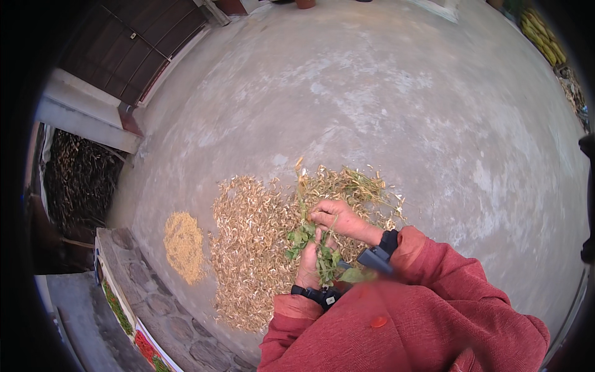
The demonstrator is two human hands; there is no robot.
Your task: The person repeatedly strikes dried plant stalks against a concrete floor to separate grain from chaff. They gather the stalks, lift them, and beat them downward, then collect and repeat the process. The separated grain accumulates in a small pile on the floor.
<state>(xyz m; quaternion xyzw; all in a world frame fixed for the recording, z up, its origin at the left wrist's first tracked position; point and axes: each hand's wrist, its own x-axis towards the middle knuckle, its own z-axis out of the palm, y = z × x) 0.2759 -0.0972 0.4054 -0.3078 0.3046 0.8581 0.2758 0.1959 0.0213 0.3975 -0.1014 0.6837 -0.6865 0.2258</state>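
A green leafy bean plant (pixel 300 235) is held in front of my chest, its leaves hanging over my wrist and a dry yellowish tip pointing away. My left hand (pixel 308 261) is closed round its stem from below. My right hand (pixel 338 218) pinches at the stem just above, its fingertips partly hidden. Under both hands a wide layer of dry tan pods (pixel 248 254) covers the concrete floor. Just beyond my right hand lies a heap of dry stalks and pods (pixel 356 186).
Left of the pods is a small pile of yellow beans (pixel 184 248). A low stone edging (pixel 152 282) runs along the lower left, with a dark stack of twigs (pixel 80 180) behind it. Yellow-green cobs (pixel 543 36) are heaped far right. A brown door (pixel 136 40) stands far left.
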